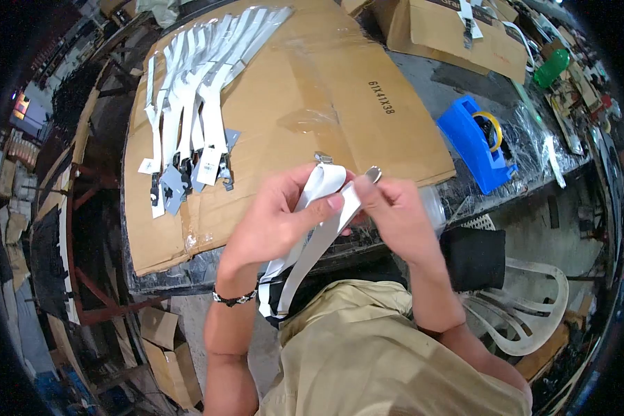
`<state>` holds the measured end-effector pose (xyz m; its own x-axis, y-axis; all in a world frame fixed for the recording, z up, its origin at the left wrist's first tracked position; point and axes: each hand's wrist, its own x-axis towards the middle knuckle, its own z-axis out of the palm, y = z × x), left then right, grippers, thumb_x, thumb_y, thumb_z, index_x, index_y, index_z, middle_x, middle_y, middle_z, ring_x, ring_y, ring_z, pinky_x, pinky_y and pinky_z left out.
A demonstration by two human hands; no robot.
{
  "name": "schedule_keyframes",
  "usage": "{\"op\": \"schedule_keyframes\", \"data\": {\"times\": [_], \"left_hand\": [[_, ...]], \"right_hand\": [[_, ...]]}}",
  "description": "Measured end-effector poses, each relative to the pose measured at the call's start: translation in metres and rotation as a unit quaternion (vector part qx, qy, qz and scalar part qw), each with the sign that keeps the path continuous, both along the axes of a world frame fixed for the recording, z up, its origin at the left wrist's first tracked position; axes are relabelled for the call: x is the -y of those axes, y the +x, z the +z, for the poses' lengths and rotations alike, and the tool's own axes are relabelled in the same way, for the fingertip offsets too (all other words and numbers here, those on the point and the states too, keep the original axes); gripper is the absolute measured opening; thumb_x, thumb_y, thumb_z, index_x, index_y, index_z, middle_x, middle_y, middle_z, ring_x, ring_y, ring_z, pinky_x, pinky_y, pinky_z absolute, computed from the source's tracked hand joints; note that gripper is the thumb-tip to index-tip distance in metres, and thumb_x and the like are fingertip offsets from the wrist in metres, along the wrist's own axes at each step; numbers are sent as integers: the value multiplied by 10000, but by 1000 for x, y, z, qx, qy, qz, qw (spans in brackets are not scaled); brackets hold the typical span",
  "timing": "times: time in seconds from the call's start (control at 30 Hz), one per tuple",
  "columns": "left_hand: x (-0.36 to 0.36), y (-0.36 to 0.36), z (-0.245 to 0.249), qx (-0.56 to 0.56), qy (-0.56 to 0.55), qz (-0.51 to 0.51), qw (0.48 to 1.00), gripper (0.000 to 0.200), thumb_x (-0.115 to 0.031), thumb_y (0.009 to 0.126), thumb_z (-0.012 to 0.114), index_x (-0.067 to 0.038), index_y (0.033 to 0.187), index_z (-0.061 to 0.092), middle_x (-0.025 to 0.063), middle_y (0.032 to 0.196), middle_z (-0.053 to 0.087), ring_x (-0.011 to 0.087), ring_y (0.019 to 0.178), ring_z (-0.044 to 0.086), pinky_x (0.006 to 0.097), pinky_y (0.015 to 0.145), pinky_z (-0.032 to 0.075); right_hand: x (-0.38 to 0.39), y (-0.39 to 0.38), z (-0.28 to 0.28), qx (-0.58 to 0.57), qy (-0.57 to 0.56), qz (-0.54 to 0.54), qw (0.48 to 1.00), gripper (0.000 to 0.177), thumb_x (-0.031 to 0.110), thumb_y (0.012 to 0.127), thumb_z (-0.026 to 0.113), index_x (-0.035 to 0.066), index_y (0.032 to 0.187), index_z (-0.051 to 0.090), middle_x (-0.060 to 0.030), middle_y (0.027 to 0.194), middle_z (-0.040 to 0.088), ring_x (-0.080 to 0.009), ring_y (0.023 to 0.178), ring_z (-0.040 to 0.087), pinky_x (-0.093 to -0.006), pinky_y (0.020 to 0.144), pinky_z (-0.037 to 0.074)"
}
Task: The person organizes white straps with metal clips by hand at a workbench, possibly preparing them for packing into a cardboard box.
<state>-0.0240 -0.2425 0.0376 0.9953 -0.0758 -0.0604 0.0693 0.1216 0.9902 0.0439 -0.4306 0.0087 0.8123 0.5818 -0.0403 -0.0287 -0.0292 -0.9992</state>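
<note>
A white belt [310, 255] is folded between my two hands over the table's near edge, its lower loop hanging toward my lap. My left hand [274, 220] is closed around one part, thumb on top, with a small metal buckle [323, 158] just above its fingers. My right hand [400, 213] pinches the other part near a shiny metal end piece [373, 173]. Some fingertips are hidden behind the belt. Farther left, several white belts [185, 90] lie in a fanned bundle, with buckles and grey and white tags [172, 189] at their near ends.
A flattened cardboard sheet [277, 104] covers much of the table. To the right stand a blue tape dispenser [473, 145] with yellow tape and, farther back, an open carton [451, 38] and a green bottle [552, 68]. A white plastic chair [527, 326] is at lower right.
</note>
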Motion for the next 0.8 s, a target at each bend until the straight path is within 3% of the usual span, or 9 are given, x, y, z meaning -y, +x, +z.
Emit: {"op": "schedule_keyframes", "data": {"times": [0.07,0.1,0.27,0.4,0.47,0.67,0.77,0.8], "left_hand": [[1,-1,-4,59,80,9,995,306,-188,961,669,10,1190,627,31,935,674,88,830,600,258,721,496],[2,-1,-4,53,94,11,994,305,-193,966,662,7,1193,624,28,926,666,82,828,585,254,723,485],[11,-5,5,71,102,85,989,300,-215,998,613,17,1189,622,20,908,641,69,839,537,242,751,457],[-7,-2,1,82,108,44,990,302,-203,1020,572,47,1182,623,49,972,663,100,908,573,270,816,481],[-12,-1,-3,78,95,17,992,305,-179,1020,566,53,1210,619,91,1033,694,142,945,631,302,857,510],[-15,-3,-3,79,108,-19,991,303,-176,1025,554,73,1184,625,81,999,698,160,942,643,313,874,512],[-13,-3,-6,67,155,-4,986,262,-144,1004,568,70,1144,626,124,927,707,188,867,660,331,802,517],[-14,-2,-2,68,223,-17,972,252,-133,994,570,71,1133,620,146,907,699,199,844,662,339,774,513]], "right_hand": [[-9,-1,-5,28,12,-19,999,477,419,1012,572,-25,949,736,5,770,657,-40,673,547,-234,585,441],[-15,-4,0,-15,86,-25,996,394,338,1015,592,-30,1032,731,1,839,678,-38,727,562,-234,625,459],[-25,-6,1,-70,143,-33,987,413,321,1031,564,-55,1149,687,-42,984,709,-66,872,610,-232,765,489],[-30,-13,7,-80,178,-24,980,462,344,1038,540,-61,1236,638,-84,1092,708,-107,952,645,-256,855,507],[-33,-15,10,-86,194,-36,977,466,342,1039,535,-59,1262,618,-91,1104,707,-119,965,652,-263,869,512],[-26,-5,2,-137,187,13,973,469,336,1025,565,-55,1281,609,-94,1130,693,-111,985,632,-256,883,494],[-27,-5,-8,-102,161,8,982,460,337,1020,576,-52,1260,628,-77,1130,689,-97,1003,609,-253,913,467],[-29,-7,-9,-87,161,1,983,454,336,1018,581,-50,1251,636,-71,1128,689,-93,1007,602,-254,922,458]]}}
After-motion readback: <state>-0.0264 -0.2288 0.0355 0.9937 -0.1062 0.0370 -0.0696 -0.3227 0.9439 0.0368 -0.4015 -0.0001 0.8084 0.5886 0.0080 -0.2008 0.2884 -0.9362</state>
